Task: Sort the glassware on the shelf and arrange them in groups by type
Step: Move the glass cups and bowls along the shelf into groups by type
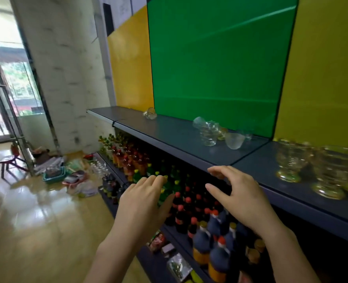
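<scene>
A grey shelf (169,135) runs from far left to near right in front of green and yellow panels. One small clear glass (149,113) stands alone at its far end. A cluster of clear glasses (208,131) sits mid-shelf, with a frosted cup (234,141) tipped beside it. Ribbed footed glasses (289,160) stand grouped at the right, blurred. My left hand (146,201) hovers below the shelf edge, fingers relaxed, holding nothing. My right hand (236,193) is spread, its fingertips close to the shelf's front edge, and it holds nothing.
Lower shelves hold many bottles (189,205) with red, yellow and green caps. Bags and a teal basket (54,175) lie on the tiled floor at left, near a small red stool (10,161) and a glass door (3,99).
</scene>
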A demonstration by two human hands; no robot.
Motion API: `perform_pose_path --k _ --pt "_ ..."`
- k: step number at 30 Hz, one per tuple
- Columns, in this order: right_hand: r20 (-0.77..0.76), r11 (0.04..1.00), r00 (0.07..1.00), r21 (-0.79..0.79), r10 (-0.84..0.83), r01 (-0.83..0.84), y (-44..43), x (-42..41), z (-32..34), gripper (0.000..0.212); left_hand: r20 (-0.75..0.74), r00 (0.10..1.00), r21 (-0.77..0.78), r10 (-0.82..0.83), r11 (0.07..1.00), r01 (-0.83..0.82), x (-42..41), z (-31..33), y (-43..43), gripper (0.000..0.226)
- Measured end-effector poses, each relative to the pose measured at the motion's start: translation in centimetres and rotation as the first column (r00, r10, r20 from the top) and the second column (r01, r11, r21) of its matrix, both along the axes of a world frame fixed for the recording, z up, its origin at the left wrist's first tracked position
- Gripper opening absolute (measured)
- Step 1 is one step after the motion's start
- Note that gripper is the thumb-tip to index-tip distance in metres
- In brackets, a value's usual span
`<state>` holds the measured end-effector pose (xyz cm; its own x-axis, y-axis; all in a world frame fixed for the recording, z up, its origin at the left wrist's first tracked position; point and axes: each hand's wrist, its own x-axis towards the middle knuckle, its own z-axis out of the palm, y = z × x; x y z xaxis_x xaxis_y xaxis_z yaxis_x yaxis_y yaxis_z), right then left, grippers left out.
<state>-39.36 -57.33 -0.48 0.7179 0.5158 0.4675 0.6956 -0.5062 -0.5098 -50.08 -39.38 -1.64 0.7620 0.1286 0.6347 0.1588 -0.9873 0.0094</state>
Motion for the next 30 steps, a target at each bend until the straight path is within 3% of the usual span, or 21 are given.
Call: perform_pose_path --k 15,20,24,27,30 --pt "-0.043 0.978 0.988 0.142 -0.149 0.153 12.2 12.3 0.9 0.038 -0.01 0.984 -0.089 -0.176 0.981 0.175 13.5 -0.6 13.5 0.038" --pt "0.032 0.935 0.952 0.203 -0.304 0.292 14.2 17.6 2.5 0.043 0.011 0.957 -0.075 -0.291 0.954 0.291 21.1 0.6 16.4 0.035" --pt "0.031 0.855 0.873 0.218 -0.487 0.47 14.9 20.7 2.8 0.065 0.053 0.932 -0.085 -0.358 0.929 0.361 26.3 1.2 17.6 0.036" --pt "-0.052 0.808 0.819 0.135 -0.572 0.573 15.4 22.4 2.5 0.091 0.063 0.903 -0.161 -0.424 0.889 0.428 29.4 1.1 17.7 0.033" --pt "-0.072 0.767 0.775 0.117 -0.627 0.631 16.0 23.6 2.1 0.102 0.045 0.881 -0.197 -0.471 0.86 0.47 32.4 1.1 17.6 0.035"
